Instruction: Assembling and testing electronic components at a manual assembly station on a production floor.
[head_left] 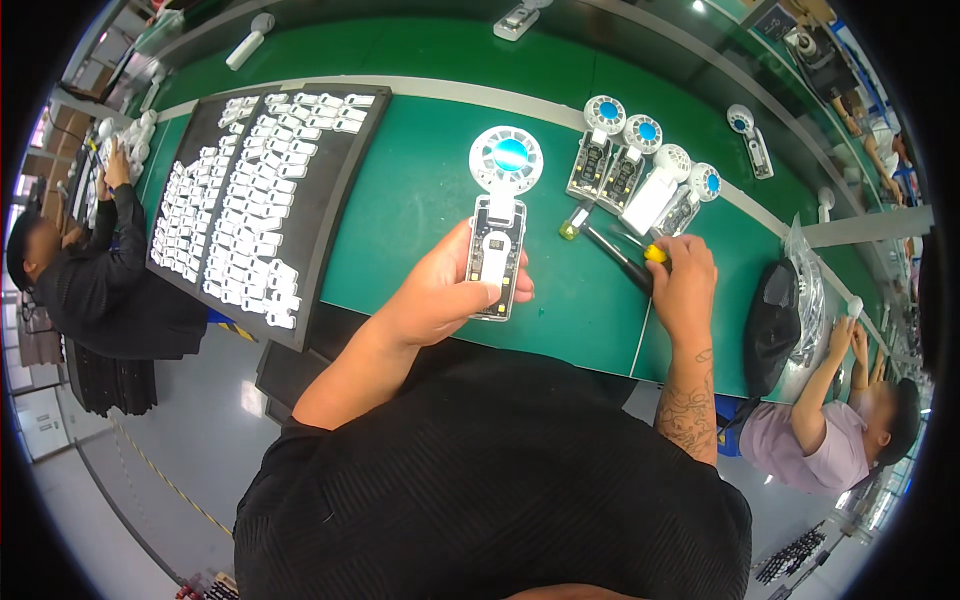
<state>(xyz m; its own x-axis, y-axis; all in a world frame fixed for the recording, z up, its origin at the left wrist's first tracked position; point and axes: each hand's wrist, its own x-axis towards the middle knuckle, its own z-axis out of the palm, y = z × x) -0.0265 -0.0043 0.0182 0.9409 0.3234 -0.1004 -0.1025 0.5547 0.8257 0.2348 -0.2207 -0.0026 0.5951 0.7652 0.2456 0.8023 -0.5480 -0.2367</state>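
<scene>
My left hand (440, 290) is closed around the handle of a small handheld fan (507, 160), held upright above the green bench. The fan's round white head has a blue centre, and its opened handle shows a circuit board with a white piece on it. My thumb presses that white piece. To the right, my right hand (684, 277) has its fingers closed on a yellow-handled tool (656, 254); the tool's kind is partly hidden. Right beside it lies a black-handled tool (618, 256) with a clear yellow-green end.
Several more fans (643, 133) lie at the back right, most with handles opened. A dark tray (340, 190) of white plastic parts (262, 205) fills the left. Single fans (750, 142) lie along the far green strip. A black cap-like item (772, 325) and clear bags (808, 290) sit right. Co-workers flank both sides.
</scene>
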